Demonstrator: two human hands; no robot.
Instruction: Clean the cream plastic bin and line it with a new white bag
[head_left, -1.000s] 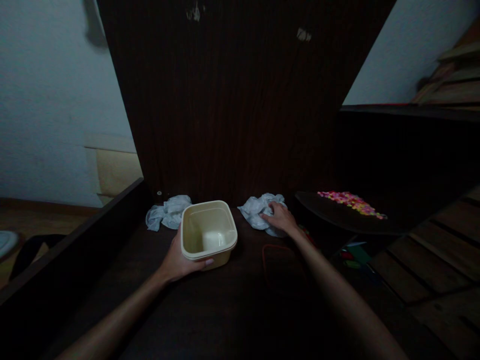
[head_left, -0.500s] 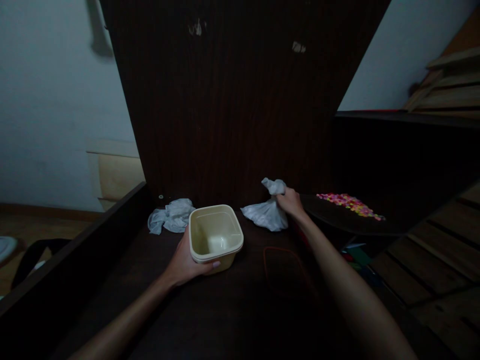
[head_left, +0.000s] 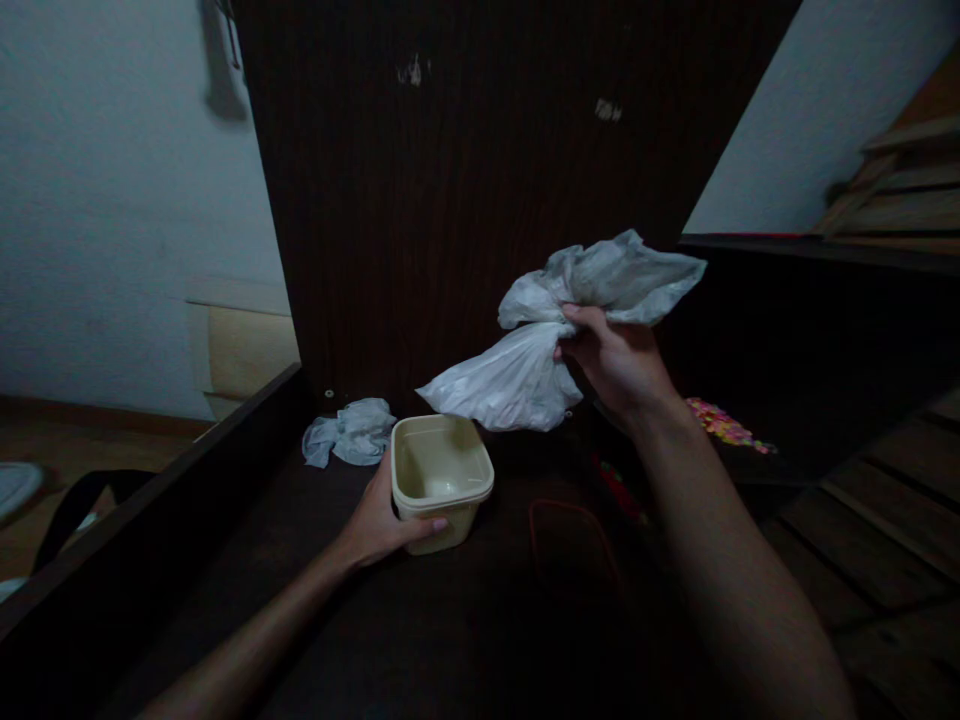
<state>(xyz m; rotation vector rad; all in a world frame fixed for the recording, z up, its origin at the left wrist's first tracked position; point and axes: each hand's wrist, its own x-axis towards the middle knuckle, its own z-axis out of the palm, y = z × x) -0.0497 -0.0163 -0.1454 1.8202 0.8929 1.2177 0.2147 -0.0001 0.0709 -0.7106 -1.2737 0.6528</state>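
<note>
My left hand (head_left: 386,520) grips a cream plastic container (head_left: 442,515) by its left side, thumb across the front wall. The container is square with rounded corners, has no lid on it, and its visible inside is bare. Up to the right, my right hand (head_left: 619,365) is closed round the gathered neck of a white plastic bag (head_left: 510,380). The bag's lower part bulges, and its loose mouth spreads above my fist. It hangs just behind and above the container's far rim. What the bag holds is hidden.
A crumpled white plastic bag (head_left: 360,432) lies behind the container on the left. A dark, orange-edged square lid (head_left: 574,550) rests on the dark wooden surface (head_left: 360,640) to the right. Small pink and yellow pieces (head_left: 724,425) are heaped on the right-hand shelf. A raised side board (head_left: 187,490) borders the left.
My right hand has lifted the white plastic bag off the surface, up and toward me, and its mouth has spread out. My left hand still holds the container in nearly the same place.
</note>
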